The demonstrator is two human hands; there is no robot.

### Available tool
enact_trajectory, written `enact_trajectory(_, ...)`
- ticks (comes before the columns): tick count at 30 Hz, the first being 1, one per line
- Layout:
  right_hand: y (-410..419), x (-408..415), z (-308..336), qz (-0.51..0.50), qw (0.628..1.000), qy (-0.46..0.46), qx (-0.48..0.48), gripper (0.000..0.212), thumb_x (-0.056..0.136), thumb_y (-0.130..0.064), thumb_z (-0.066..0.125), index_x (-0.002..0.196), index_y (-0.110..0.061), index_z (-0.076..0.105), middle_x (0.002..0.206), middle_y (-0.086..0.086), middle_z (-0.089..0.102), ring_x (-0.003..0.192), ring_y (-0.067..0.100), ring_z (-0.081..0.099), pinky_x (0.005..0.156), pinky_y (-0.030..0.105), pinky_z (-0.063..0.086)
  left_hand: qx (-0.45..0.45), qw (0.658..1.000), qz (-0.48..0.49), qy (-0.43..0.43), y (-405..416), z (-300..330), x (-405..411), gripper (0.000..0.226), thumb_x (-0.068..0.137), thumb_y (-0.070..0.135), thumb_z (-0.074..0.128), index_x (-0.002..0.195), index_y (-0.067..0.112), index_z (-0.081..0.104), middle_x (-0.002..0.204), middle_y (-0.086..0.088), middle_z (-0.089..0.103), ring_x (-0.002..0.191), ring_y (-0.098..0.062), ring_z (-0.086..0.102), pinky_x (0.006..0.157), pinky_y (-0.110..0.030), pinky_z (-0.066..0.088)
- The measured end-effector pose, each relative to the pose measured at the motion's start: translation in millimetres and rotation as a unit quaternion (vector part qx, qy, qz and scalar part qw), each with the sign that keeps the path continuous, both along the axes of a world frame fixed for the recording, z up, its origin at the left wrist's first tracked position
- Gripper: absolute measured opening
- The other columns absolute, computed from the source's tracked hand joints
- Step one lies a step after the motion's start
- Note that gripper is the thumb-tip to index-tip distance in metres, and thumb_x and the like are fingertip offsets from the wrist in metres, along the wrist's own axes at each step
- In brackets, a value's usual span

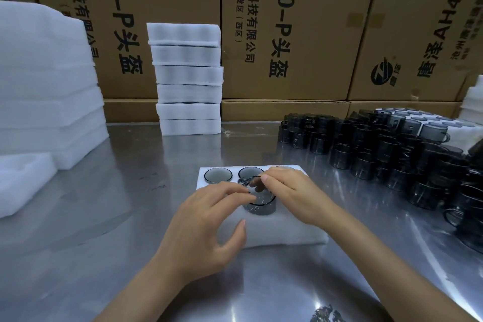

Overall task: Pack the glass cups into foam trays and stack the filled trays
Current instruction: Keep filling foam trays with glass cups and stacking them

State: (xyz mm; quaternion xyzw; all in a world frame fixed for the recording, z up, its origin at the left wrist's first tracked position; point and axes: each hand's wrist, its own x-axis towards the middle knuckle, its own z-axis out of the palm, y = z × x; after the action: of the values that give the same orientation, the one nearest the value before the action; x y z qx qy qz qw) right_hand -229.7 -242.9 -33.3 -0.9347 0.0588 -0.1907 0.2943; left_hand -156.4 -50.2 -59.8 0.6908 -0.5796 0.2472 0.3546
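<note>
Both hands on one cup [259, 200], upright, mouth up, standing proud of the tray [282, 230] in its near row, not yet sunk to the depth of the two seated cups [218, 174] in the far row. Left hand [206, 227] at the cup's left, fingertips [241, 191] pinched on the rim, thumb spread loose and clear of the glass. Right hand [290, 196] at the cup's right and over its back, fingers curled onto the far rim, partly hiding a third far-row pocket. Cup axis vertical, so probably a straight downward press into the pocket; neither hand nearer than the other, both already touching. Handle direction hard to tell; a small loop just behind the cup may belong to a far-row one. Foam bare left and right of the cup in the near row, presumably open pockets, though hidden under the hands. Loose cup pile [379, 149] well right of the tray, closer to the right hand. Filled stack [188, 78] behind the tray to the left, bare tabletop [130, 204] between, open room for carrying. Empty foam [44, 81] far left of the tray.
</note>
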Motion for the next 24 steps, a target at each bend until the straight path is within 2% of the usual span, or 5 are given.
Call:
enact_trajectory(5,0.1,-2.1,-0.2,-0.003,1.0,-0.013,-0.024,0.032,0.1,-0.025,0.039,0.103,-0.016,0.069,0.1,-0.011,0.069,0.097,0.006,0.058,0.088,0.036,0.046,0.01,1.0,-0.003,-0.028,-0.6,-1.6,2.3,0.037,0.081,0.029,0.056,0.115,0.02,0.067,0.123,0.01,0.06,0.116,-0.008,0.054,0.094,-0.029,0.044)
enact_trajectory(8,-0.4,-7.6,-1.4,-0.022,0.998,-0.06,-0.017,0.035,0.101,-0.03,0.035,0.13,-0.033,0.055,0.13,-0.026,0.052,0.121,-0.007,0.044,0.103,0.02,0.032,0.033,0.999,0.008,-0.027,1.5,-2.2,5.2,0.047,0.084,0.034,0.053,0.129,0.02,0.059,0.138,0.008,0.051,0.129,-0.01,0.046,0.104,-0.036,0.04)
enact_trajectory(12,5.6,-21.3,-9.4,0.003,0.995,-0.058,-0.078,0.048,0.095,-0.035,0.028,0.142,-0.04,0.036,0.141,-0.037,0.029,0.128,-0.022,0.021,0.103,0.001,0.014,0.092,0.994,0.035,-0.046,1.6,-4.9,7.3,0.053,0.085,0.042,0.048,0.133,0.02,0.055,0.142,0.008,0.047,0.135,-0.012,0.039,0.111,-0.035,0.03)
enact_trajectory(16,12.4,-23.2,-16.6,0.016,0.972,0.038,-0.232,0.045,0.101,-0.029,0.03,0.146,-0.031,0.034,0.152,-0.019,0.026,0.139,-0.003,0.022,0.113,0.017,0.015,0.14,0.988,0.055,-0.018,-0.2,-6.9,9.6,0.053,0.084,0.048,0.042,0.128,0.023,0.06,0.135,0.011,0.053,0.13,-0.013,0.046,0.111,-0.041,0.027)
enact_trajectory(24,11.3,-23.1,-12.0,0.002,0.988,0.042,-0.148,0.041,0.101,-0.036,0.028,0.14,-0.037,0.042,0.146,-0.023,0.037,0.133,-0.007,0.031,0.109,0.023,0.027,0.145,0.987,0.065,-0.022,0.0,-7.5,7.2,0.049,0.083,0.045,0.045,0.123,0.023,0.064,0.13,0.011,0.058,0.119,-0.013,0.057,0.107,-0.031,0.035)
